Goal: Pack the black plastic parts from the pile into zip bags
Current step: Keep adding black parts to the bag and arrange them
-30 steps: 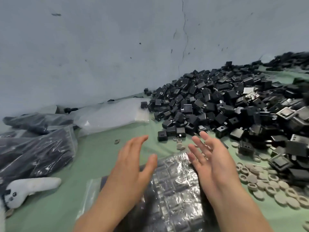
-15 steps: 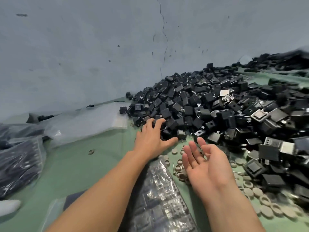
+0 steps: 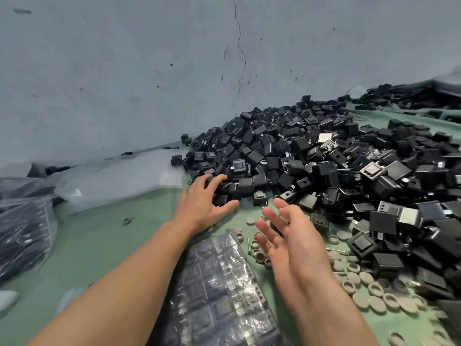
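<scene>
A big pile of black plastic parts (image 3: 324,158) lies on the green table (image 3: 99,240) against the wall. My left hand (image 3: 202,206) reaches to the pile's near left edge, its fingers and thumb curled round a few black parts there. Just to the right and nearer me, my right hand (image 3: 287,236) hovers with the palm turned inward and the fingers straight, holding nothing. A filled clear zip bag (image 3: 219,295) with rows of black parts lies flat between my forearms.
A stack of empty clear zip bags (image 3: 119,178) lies left of the pile. Filled dark bags (image 3: 22,231) sit at the far left. Several grey round caps (image 3: 369,295) are scattered at the right, below the pile. A grey wall (image 3: 149,71) closes the back.
Both hands left the filled bag and moved forward to the pile. The left hand landed on the pile's edge and curled round parts; the right hand stays open beside it.
</scene>
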The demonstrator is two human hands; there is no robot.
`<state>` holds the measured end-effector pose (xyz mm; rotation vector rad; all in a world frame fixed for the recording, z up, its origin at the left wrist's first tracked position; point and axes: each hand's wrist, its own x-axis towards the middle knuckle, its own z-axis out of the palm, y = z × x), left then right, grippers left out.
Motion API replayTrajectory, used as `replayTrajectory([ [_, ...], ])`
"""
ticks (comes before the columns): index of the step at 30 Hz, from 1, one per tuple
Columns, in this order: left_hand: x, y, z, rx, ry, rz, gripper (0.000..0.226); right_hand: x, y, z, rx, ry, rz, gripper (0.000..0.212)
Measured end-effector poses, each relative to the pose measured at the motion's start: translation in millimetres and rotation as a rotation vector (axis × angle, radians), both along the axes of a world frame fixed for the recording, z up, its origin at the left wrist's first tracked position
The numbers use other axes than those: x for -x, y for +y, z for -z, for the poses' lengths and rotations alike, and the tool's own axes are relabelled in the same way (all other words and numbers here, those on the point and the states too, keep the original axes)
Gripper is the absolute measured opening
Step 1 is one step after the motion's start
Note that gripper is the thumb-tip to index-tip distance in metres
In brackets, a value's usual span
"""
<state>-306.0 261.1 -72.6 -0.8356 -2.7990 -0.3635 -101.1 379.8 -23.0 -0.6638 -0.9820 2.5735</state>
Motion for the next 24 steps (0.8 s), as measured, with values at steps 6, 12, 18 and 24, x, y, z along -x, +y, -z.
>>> replayTrajectory([
  [6, 11.0, 4.0, 1.0, 0.067, -0.012, -0.068, 0.075, 3.3, -3.9, 0.4, -0.042, -0.015, -0.008, 0.020],
  [12, 27.8, 5.5, 7.0, 0.060, 0.031, -0.124, 0.062, 2.8, 2.4, 0.1, -0.037, -0.032, 0.024, 0.020],
  [18, 36.5, 8.9, 1.1, 0.188, 0.085, -0.110, 0.068, 5.1, 6.3, 1.6, 0.014, -0.057, 0.045, 0.018],
  [24, 37.6, 16.7, -12.9, 0.281, 0.010, -0.139, 0.073, 6.2, 10.8, 3.6, 0.107, -0.094, 0.070, 0.017],
])
